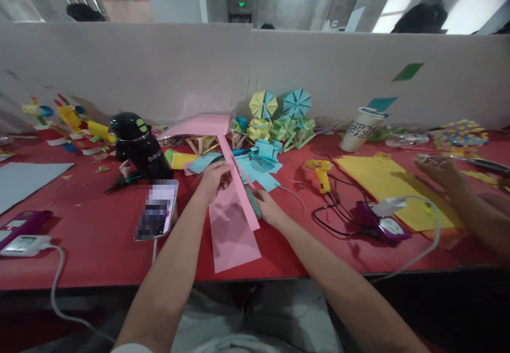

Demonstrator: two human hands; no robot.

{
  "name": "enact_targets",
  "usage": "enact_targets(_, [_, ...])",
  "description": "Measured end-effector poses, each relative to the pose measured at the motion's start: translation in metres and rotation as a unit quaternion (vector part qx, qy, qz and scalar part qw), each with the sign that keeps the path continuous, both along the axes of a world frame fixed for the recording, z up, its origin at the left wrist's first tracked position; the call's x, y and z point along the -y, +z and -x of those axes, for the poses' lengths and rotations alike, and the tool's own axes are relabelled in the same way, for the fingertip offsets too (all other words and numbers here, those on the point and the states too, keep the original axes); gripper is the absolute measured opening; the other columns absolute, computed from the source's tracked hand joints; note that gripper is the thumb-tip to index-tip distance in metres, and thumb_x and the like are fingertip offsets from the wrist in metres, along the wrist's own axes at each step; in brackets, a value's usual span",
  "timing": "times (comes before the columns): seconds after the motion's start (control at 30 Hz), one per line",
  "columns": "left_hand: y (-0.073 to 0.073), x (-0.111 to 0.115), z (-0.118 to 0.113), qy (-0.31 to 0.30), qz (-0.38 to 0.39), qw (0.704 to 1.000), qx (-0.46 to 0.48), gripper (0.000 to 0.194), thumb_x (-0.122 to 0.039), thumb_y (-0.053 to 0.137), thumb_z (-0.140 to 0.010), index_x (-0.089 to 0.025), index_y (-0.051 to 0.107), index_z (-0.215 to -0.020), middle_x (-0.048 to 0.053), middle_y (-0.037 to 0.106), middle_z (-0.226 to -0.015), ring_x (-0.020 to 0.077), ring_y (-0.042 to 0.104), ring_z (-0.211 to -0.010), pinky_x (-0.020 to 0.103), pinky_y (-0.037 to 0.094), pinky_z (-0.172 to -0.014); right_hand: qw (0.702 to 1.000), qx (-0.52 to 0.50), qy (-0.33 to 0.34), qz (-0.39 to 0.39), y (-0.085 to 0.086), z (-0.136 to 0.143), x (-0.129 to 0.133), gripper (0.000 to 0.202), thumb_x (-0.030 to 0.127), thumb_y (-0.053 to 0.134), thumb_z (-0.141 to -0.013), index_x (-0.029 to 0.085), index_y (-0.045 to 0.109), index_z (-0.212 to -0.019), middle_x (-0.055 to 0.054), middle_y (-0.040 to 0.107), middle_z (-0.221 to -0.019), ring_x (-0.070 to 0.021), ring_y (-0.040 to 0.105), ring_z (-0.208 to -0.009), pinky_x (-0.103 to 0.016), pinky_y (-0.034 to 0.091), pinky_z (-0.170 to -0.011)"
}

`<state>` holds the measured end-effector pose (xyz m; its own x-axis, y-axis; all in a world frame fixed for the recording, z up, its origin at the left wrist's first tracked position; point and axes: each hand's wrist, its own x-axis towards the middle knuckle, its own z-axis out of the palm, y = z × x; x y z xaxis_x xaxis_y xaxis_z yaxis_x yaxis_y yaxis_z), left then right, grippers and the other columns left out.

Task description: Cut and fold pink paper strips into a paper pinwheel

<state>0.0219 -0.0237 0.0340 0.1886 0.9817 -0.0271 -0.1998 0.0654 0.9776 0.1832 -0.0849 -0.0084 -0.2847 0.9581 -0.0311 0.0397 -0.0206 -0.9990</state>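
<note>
Left hand [217,181]: pinching the pink strip [244,199] by its left edge, apparently to steady it.
Right hand [268,208]: wrapped around a green-handled tool [254,204], possibly scissors, just beside the strip.
Pink strip: between the hands, over the pink sheet [235,246] on the counter [95,209]; slanting lengthwise from far left to near right, pointing near with its loose end.

Glare whitens the tall pale windows [472,5] at upper right, soft shadows darken the flat pink paper sheet [235,239], and edges stretch.
</note>
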Motion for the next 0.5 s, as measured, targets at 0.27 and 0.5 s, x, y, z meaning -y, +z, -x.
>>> enact_targets(0.27, [0.0003, 0.0034, -0.0035, -0.019, -0.002, 1.000, -0.024, 0.028, -0.035, 0.070, -0.067, -0.017, 0.050, -0.059, -0.004, 0.050, -0.045, 0.0055, 0.039, -0.034, 0.018, 0.021, -0.034, 0.999, -0.024, -0.014, 0.017, 0.0014, -0.0008, -0.0002, 0.051, 0.068, 0.068, -0.070, 0.017, 0.060, -0.074, 0.000, 0.056, -0.057, -0.0124, 0.049, -0.051, -0.025, 0.038, -0.048])
enact_targets(0.5, [0.0002, 0.0070, -0.0061, -0.030, 0.004, 0.999, -0.031, 0.026, -0.033, 0.070, -0.066, -0.017, 0.051, -0.057, -0.003, 0.049, -0.043, 0.0057, 0.038, -0.032, 0.020, 0.020, -0.032, 0.999, -0.030, 0.012, -0.001, 0.0021, -0.0008, -0.0020, 0.052, 0.067, 0.065, -0.072, 0.017, 0.062, -0.084, 0.000, 0.058, -0.061, -0.0125, 0.050, -0.054, -0.025, 0.039, -0.051])
